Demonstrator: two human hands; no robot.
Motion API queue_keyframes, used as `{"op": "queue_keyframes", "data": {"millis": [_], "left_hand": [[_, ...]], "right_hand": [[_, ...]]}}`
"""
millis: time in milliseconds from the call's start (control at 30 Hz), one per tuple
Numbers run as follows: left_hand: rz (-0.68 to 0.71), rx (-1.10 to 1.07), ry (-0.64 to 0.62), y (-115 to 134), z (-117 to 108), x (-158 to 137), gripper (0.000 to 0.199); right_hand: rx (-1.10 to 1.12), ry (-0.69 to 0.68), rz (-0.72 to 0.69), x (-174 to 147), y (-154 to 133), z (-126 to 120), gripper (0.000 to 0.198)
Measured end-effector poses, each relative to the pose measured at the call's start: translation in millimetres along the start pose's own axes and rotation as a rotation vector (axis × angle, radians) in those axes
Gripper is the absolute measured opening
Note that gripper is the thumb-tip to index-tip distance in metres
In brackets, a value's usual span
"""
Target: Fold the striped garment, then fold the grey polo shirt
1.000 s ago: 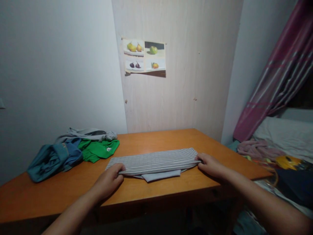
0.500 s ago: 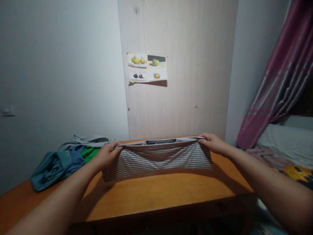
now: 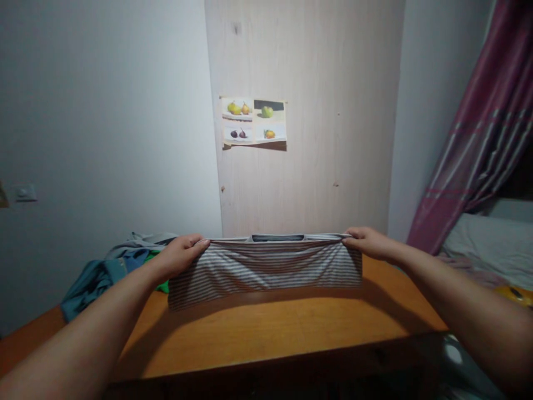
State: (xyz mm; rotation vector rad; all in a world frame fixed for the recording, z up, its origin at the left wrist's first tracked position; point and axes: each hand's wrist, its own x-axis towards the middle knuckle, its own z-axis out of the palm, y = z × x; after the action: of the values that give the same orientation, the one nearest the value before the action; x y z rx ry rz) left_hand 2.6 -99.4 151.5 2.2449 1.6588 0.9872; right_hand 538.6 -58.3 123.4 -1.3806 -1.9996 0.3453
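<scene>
A grey-and-white striped shirt is stretched out sideways between my two hands. My left hand pinches its upper left edge, thumb on the near side. At the upper right edge my right hand grips the cloth in the same way. The neckline shows at the middle of the top edge, and the striped fabric sags in folds beneath it. The shirt hangs over the wooden table, its lower edge above or near the tabletop; I cannot tell whether it touches.
A heap of clothes, teal, blue, green and grey, lies on the table's left side. Behind the table stands a pale wooden panel with a fruit picture sheet. A purple curtain and a bed are at the right.
The shirt remains held by both hands and looks slightly raised and pulled tauter along its top edge. The camera view has shifted a little.
</scene>
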Motion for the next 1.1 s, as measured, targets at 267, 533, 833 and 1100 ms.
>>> {"op": "queue_keyframes", "data": {"millis": [267,533,833,1100], "left_hand": [[-0.012,-0.023,-0.061,-4,0,-10,0.051],[0.02,0.122,0.027,-18,15,11,0.051],[0.18,0.675,0.074,-24,33,-26,0.021],[0.338,0.61,-0.081,-37,79,-112,0.013]], "right_hand": [[0.038,-0.067,0.014,-9,7,7,0.037],[-0.147,0.013,-0.007,14,7,24,0.027],[-0.553,0.139,-0.102,-28,24,51,0.026],[-0.551,0.022,-0.097,-103,29,85,0.036]]}}
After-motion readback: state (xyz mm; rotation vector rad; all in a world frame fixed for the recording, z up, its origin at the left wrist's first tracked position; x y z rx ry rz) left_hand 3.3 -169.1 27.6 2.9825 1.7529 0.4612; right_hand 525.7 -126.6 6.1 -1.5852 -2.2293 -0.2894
